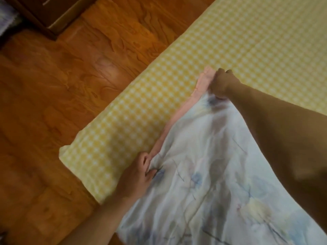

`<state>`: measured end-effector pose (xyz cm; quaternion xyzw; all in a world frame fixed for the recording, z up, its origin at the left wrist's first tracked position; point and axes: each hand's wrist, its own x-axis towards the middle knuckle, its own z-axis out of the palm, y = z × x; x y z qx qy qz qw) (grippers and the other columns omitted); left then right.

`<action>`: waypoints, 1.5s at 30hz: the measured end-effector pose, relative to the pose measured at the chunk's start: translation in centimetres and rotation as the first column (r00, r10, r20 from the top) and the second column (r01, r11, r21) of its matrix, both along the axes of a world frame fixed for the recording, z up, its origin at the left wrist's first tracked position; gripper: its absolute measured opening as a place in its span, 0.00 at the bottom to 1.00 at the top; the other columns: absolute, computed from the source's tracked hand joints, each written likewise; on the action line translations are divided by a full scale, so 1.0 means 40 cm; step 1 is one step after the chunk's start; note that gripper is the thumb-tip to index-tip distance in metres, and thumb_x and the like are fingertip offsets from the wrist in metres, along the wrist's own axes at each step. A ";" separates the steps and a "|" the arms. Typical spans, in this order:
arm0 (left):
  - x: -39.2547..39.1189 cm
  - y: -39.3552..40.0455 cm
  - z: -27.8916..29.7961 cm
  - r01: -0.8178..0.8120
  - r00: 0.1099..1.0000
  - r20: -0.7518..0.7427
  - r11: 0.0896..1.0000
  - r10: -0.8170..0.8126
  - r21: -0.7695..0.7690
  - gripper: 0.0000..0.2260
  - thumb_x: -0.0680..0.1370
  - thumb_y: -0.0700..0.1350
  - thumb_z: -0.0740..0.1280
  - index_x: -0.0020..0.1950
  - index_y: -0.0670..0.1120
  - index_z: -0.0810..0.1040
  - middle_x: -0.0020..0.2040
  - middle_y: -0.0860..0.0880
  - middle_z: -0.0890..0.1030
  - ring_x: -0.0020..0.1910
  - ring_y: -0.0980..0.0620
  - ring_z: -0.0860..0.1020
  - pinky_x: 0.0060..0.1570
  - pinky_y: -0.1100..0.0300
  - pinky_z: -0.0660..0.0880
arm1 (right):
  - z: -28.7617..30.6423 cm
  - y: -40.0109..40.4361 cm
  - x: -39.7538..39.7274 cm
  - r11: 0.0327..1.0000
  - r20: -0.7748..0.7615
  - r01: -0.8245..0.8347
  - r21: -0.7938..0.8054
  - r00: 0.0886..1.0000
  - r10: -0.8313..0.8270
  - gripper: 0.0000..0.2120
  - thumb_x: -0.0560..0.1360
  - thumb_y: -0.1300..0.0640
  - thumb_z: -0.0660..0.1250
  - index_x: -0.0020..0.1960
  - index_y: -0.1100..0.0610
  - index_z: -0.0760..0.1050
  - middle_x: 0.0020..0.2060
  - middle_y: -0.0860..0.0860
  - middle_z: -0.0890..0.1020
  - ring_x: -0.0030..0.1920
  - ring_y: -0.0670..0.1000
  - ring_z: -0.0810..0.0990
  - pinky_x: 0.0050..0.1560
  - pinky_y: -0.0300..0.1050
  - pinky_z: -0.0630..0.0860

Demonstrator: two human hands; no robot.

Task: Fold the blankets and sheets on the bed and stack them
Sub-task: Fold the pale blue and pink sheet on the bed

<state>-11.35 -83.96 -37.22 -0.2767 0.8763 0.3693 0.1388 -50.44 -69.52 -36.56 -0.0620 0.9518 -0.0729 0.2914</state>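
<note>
While blurred, hands (177, 128) seemingly grip sheet (203, 174).

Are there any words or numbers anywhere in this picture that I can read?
None. No words, numbers or labels show anywhere.
The sheet that the left hand and right hand hold has only flowers and a pink edge.
The bed cover has only yellow and white checks.
The wooden floor shows only grain.

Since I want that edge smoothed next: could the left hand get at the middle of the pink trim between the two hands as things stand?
Probably yes, but the left hand grips the floral sheet by the pink trim; nothing covers the stretch up to the right hand.
</note>
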 end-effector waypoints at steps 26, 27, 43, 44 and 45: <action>0.161 -0.205 0.229 0.117 0.870 0.485 0.915 0.094 -0.386 0.10 0.83 0.49 0.61 0.58 0.44 0.75 0.56 0.36 0.81 0.55 0.34 0.79 0.47 0.49 0.73 | 0.065 0.514 0.766 0.994 -0.027 -0.046 -0.100 0.999 0.044 0.35 0.71 0.54 0.65 0.75 0.61 0.63 0.73 0.69 0.62 0.70 0.71 0.63 0.70 0.63 0.63; 0.146 -0.183 0.234 0.120 0.864 0.490 0.899 0.114 -0.421 0.12 0.83 0.49 0.61 0.59 0.43 0.74 0.58 0.35 0.79 0.58 0.33 0.78 0.51 0.47 0.74 | 0.070 0.561 0.790 0.998 -0.001 -0.015 -0.064 1.000 0.015 0.35 0.70 0.53 0.66 0.75 0.60 0.63 0.72 0.68 0.63 0.70 0.71 0.64 0.70 0.63 0.63; -0.124 0.564 0.152 0.906 0.193 0.773 0.413 -0.604 0.096 0.25 0.76 0.53 0.58 0.73 0.57 0.70 0.72 0.47 0.71 0.70 0.43 0.72 0.68 0.47 0.71 | 0.146 1.274 0.980 0.782 -0.212 0.623 0.002 0.765 -0.609 0.21 0.72 0.64 0.61 0.64 0.65 0.75 0.60 0.67 0.76 0.57 0.69 0.75 0.59 0.59 0.72; -0.165 0.606 0.157 0.929 0.149 0.781 0.357 -0.606 0.100 0.26 0.74 0.53 0.61 0.72 0.56 0.72 0.71 0.49 0.74 0.69 0.46 0.74 0.67 0.51 0.72 | 0.134 1.328 0.972 0.786 -0.210 0.617 0.028 0.773 -0.599 0.22 0.71 0.64 0.61 0.65 0.65 0.74 0.60 0.67 0.77 0.57 0.69 0.76 0.58 0.59 0.72; -0.202 0.650 0.165 0.937 0.165 0.768 0.341 -0.619 0.073 0.24 0.75 0.53 0.62 0.71 0.56 0.74 0.70 0.51 0.76 0.67 0.48 0.76 0.63 0.54 0.73 | 0.122 1.376 0.957 0.797 -0.211 0.603 0.039 0.784 -0.584 0.23 0.71 0.62 0.60 0.65 0.65 0.73 0.60 0.66 0.77 0.57 0.68 0.76 0.58 0.59 0.73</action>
